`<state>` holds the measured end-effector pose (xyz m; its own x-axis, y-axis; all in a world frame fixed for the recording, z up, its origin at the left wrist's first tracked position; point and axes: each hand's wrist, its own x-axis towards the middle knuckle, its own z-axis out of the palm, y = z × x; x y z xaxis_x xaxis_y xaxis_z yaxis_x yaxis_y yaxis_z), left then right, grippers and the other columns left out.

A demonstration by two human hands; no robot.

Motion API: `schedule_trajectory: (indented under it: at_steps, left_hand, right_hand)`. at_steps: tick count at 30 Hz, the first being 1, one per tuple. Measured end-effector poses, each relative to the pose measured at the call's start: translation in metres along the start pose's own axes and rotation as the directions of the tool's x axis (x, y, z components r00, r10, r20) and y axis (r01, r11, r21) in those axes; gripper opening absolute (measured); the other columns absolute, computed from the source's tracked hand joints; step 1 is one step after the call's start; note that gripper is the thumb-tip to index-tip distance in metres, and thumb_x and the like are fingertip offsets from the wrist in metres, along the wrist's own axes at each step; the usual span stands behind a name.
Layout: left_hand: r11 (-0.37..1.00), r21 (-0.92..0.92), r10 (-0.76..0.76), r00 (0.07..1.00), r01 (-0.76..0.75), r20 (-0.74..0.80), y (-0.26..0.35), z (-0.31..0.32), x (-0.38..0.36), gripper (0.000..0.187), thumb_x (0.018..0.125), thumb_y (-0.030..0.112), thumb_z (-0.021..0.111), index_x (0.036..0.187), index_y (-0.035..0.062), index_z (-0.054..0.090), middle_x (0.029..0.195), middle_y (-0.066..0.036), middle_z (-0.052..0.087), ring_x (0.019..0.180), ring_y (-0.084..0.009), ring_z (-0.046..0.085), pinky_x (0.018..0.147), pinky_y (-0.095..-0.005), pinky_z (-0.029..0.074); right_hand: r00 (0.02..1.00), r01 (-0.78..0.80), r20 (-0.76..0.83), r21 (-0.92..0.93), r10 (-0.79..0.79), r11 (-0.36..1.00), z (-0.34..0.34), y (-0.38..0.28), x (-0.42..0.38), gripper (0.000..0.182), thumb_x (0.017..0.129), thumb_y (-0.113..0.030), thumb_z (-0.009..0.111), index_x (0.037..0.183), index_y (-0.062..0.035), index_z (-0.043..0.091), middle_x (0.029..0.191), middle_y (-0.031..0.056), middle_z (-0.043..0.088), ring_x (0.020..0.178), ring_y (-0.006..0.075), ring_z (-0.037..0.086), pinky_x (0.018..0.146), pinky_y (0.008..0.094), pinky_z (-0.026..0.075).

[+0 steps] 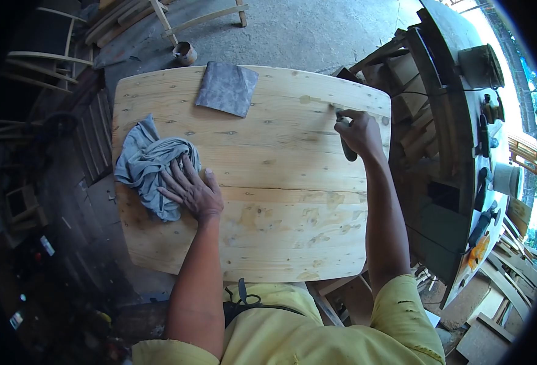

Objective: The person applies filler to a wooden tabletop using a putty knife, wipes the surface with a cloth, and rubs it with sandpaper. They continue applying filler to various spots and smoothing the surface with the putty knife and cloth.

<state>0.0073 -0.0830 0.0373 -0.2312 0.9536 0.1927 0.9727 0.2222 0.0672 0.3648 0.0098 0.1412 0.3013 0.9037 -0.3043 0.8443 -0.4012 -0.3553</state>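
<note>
A pale pine tabletop (280, 207) with rounded corners lies flat in front of me. My left hand (190, 190) rests palm down with fingers spread on a crumpled grey cloth (146, 161) near the board's left edge. My right hand (358, 131) is closed around a dark-handled tool (345, 146) whose tip touches the board near its far right corner. A grey sheet of sandpaper (227, 88) lies flat at the far edge of the board, apart from both hands.
A small tin can (184, 53) stands on the concrete floor beyond the board. A workbench (463, 140) with tools and a cable runs along the right. Wooden chair frames (49, 58) and offcuts (499, 304) crowd the left and lower right.
</note>
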Motion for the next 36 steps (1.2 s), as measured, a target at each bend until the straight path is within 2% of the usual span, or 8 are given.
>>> schedule_trajectory:
  at_steps: [8,13,16,22,28,34,35,36]
  left_hand:
    - [1.000,0.007,-0.006,1.000,0.006,-0.011,0.001,0.000,0.000,0.063,0.101,0.046,0.040,0.153,0.0104,0.036,0.158,-0.017,0.032,0.151,-0.0433,0.014,0.118,-0.0642,-0.005]
    - [1.000,0.000,-0.004,1.000,0.004,-0.016,0.000,0.003,-0.001,0.064,0.101,0.046,0.039,0.154,0.0112,0.034,0.159,-0.016,0.030,0.151,-0.0427,0.013,0.118,-0.0636,-0.005]
    - [1.000,0.031,0.005,1.000,-0.004,-0.020,-0.001,0.005,-0.001,0.064,0.101,0.047,0.039,0.155,0.0113,0.034,0.160,-0.015,0.029,0.151,-0.0422,0.012,0.118,-0.0636,-0.004]
    - [1.000,0.015,-0.004,1.000,0.004,-0.015,-0.001,0.006,-0.002,0.065,0.101,0.047,0.039,0.156,0.0140,0.031,0.161,-0.013,0.027,0.152,-0.0412,0.009,0.118,-0.0642,-0.005]
    - [1.000,0.025,0.003,1.000,-0.003,0.003,-0.002,0.006,-0.001,0.065,0.101,0.046,0.040,0.156,0.0135,0.031,0.160,-0.014,0.027,0.153,-0.0406,0.009,0.118,-0.0643,-0.006]
    - [0.999,0.037,0.004,1.000,-0.004,0.001,-0.001,0.004,-0.001,0.066,0.100,0.046,0.042,0.156,0.0126,0.031,0.160,-0.014,0.028,0.152,-0.0422,0.008,0.118,-0.0654,-0.006]
    - [1.000,0.025,0.003,1.000,-0.003,-0.004,0.000,0.003,-0.001,0.066,0.099,0.045,0.045,0.156,0.0130,0.031,0.160,-0.014,0.028,0.153,-0.0418,0.008,0.118,-0.0651,-0.006]
    - [1.000,0.021,0.008,1.000,-0.008,-0.005,0.000,0.003,-0.001,0.066,0.099,0.045,0.045,0.156,0.0130,0.031,0.160,-0.014,0.028,0.153,-0.0418,0.008,0.118,-0.0651,-0.006]
  right_hand:
    - [0.990,0.080,0.126,-0.081,-0.069,0.994,-0.015,-0.016,-0.006,0.035,0.082,-0.026,0.066,0.112,-0.0104,0.075,0.100,0.0218,0.072,0.094,0.0369,0.070,0.085,0.0442,0.054]
    - [0.872,0.489,0.141,-0.326,-0.469,0.809,-0.001,-0.060,0.029,0.038,0.097,-0.010,0.045,0.119,-0.0219,0.074,0.108,0.0164,0.070,0.106,0.0329,0.067,0.085,0.0450,0.052]
    - [0.857,0.514,0.237,-0.445,-0.457,0.733,-0.017,-0.042,0.041,0.039,0.097,-0.010,0.045,0.120,-0.0237,0.073,0.110,0.0138,0.071,0.107,0.0307,0.068,0.086,0.0429,0.052]
    - [0.927,0.376,0.249,-0.599,-0.282,0.707,-0.064,0.032,0.040,0.037,0.097,-0.012,0.050,0.121,-0.0264,0.073,0.116,0.0100,0.071,0.111,0.0266,0.067,0.089,0.0407,0.053]
    - [0.973,0.230,0.151,-0.527,-0.177,0.818,-0.094,0.105,0.025,0.032,0.089,-0.013,0.066,0.118,-0.0217,0.074,0.113,0.0115,0.071,0.109,0.0301,0.066,0.089,0.0427,0.053]
    - [0.999,-0.036,0.016,-0.003,0.036,0.999,-0.077,0.082,0.006,0.037,0.084,-0.027,0.069,0.118,-0.0137,0.074,0.086,0.0210,0.072,0.079,0.0328,0.071,0.075,0.0422,0.056]
    - [0.999,0.039,-0.027,-0.039,-0.040,0.998,-0.064,0.086,0.011,0.038,0.086,-0.023,0.070,0.121,-0.0082,0.071,0.071,0.0131,0.070,0.062,0.0189,0.071,0.064,0.0351,0.055]
    - [0.997,0.037,-0.061,-0.034,-0.039,0.999,-0.055,0.086,0.014,0.038,0.085,-0.025,0.070,0.120,-0.0090,0.072,0.074,0.0157,0.071,0.065,0.0234,0.072,0.067,0.0371,0.056]
